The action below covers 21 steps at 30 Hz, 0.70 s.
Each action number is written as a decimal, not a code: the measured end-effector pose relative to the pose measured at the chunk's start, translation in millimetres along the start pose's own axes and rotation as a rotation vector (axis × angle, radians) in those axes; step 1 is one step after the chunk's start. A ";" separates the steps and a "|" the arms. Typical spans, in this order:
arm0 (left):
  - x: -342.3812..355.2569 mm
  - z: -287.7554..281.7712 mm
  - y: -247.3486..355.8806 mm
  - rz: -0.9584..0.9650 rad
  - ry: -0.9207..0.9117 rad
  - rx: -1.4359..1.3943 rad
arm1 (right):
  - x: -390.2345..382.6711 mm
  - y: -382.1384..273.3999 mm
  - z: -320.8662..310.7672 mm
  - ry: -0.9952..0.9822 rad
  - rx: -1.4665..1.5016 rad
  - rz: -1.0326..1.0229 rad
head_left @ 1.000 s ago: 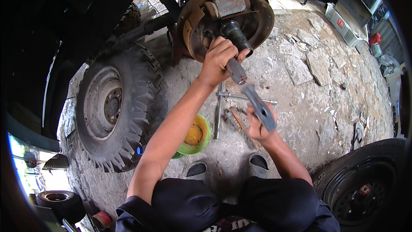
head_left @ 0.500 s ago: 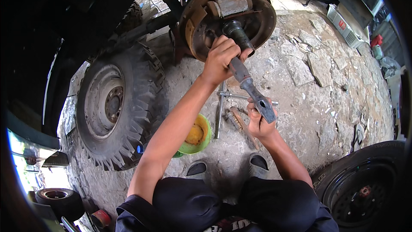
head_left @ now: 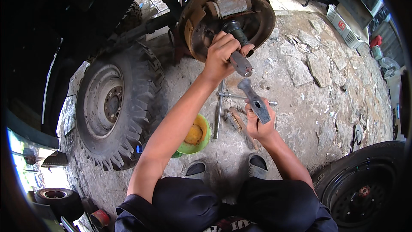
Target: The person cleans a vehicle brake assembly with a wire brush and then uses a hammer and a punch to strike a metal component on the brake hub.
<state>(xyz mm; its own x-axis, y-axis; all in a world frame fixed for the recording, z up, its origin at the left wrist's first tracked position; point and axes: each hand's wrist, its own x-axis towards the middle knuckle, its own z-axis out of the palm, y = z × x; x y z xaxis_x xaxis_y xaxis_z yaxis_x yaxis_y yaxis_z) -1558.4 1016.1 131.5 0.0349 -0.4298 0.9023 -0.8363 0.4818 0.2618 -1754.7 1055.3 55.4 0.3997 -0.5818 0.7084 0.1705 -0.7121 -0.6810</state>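
My left hand (head_left: 223, 53) is closed around a dark, reddish-brown thick-handled driving tool (head_left: 241, 65), its butt end toward me. The tool's tip is hidden behind my fingers, at the rusty drum-brake backing plate (head_left: 266, 15). Just beyond those fingers juts the dark axle spindle (head_left: 237, 33). My right hand (head_left: 262, 124) grips a steel hammer (head_left: 255, 101), whose handle is mostly hidden by the head and fist. A small gap separates the hammer face from the tool's butt. Brake shoes, a spring (head_left: 237, 14) and a worn cylinder-like block (head_left: 231, 3) sit on the plate.
A treaded wheel (head_left: 113, 103) stands at left. On the stony ground lie a green tub (head_left: 205, 139), a cross wheel wrench (head_left: 220, 109) and a wire brush (head_left: 242, 126). Another wheel (head_left: 360, 184) lies at lower right. A white crate (head_left: 343, 26) stands at far right.
The hammer has drawn back from the butt of the driving tool, down and to the right, opening a gap. My left hand stays nearly in place.
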 end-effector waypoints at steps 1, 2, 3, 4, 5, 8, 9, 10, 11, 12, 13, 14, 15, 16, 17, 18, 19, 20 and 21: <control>-1.1 -1.5 -1.3 0.005 -0.007 0.010 | -1.6 -2.5 -2.5 -0.012 -0.007 0.059; -1.8 -2.7 -2.8 0.009 -0.014 0.020 | -6.4 4.5 -2.1 -0.013 0.112 -0.019; 0.4 -1.6 -2.1 0.011 -0.014 0.011 | -15.0 20.0 -1.7 -0.013 0.226 -0.097; -1.2 -1.0 -0.8 0.003 -0.017 0.002 | -19.6 23.7 -5.0 -0.032 0.212 -0.089; -2.8 -0.5 0.4 -0.005 -0.020 -0.008 | -22.7 28.1 -7.9 -0.052 0.198 -0.085; -6.4 -1.2 -0.9 0.002 -0.019 0.010 | -12.8 15.2 -3.0 -0.060 0.087 -0.026; -8.0 -2.4 -2.1 0.028 -0.022 0.002 | -5.3 9.8 -3.5 -0.070 0.045 -0.043; -10.4 -3.9 -2.8 0.055 -0.024 -0.005 | -8.6 12.7 -4.8 -0.059 0.178 -0.021; -11.6 -4.9 -4.3 0.082 -0.027 -0.011 | -15.6 16.8 -5.3 -0.049 0.312 0.001; -12.5 -6.0 -4.4 0.081 -0.046 -0.003 | -16.4 11.7 -1.7 -0.001 0.416 0.034; -12.1 -6.9 -5.5 0.081 -0.065 0.004 | -17.0 6.8 1.8 0.049 0.522 0.063; -12.8 -7.8 -5.6 0.081 -0.085 0.012 | -19.5 7.1 0.3 0.007 0.409 0.085; -12.9 -8.3 -6.4 0.091 -0.093 0.021 | -19.4 7.9 -3.1 -0.033 0.296 0.096; -13.2 -8.5 -6.8 0.100 -0.100 0.030 | -19.3 8.2 -3.4 -0.046 0.257 0.099; -13.6 -8.9 -7.3 0.110 -0.108 0.039 | -19.9 8.2 -3.6 -0.060 0.219 0.104; -14.5 -9.4 -8.2 0.123 -0.118 0.044 | -20.0 8.6 -1.6 -0.046 0.257 0.102; -15.8 -10.0 -8.8 0.136 -0.128 0.049 | -19.9 8.4 -0.5 -0.035 0.303 0.110; -16.7 -10.5 -9.7 0.148 -0.138 0.054 | -18.9 8.1 0.4 -0.023 0.348 0.115; -17.3 -10.8 -10.5 0.152 -0.151 0.062 | -15.8 3.8 0.4 -0.014 0.401 0.133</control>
<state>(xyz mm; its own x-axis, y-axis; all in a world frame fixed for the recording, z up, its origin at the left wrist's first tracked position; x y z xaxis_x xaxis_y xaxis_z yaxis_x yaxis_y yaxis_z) -1544.4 1026.7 116.8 -0.1722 -0.4673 0.8672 -0.8578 0.5039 0.1012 -1760.0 1062.0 41.6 0.4537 -0.6509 0.6087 0.4522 -0.4204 -0.7866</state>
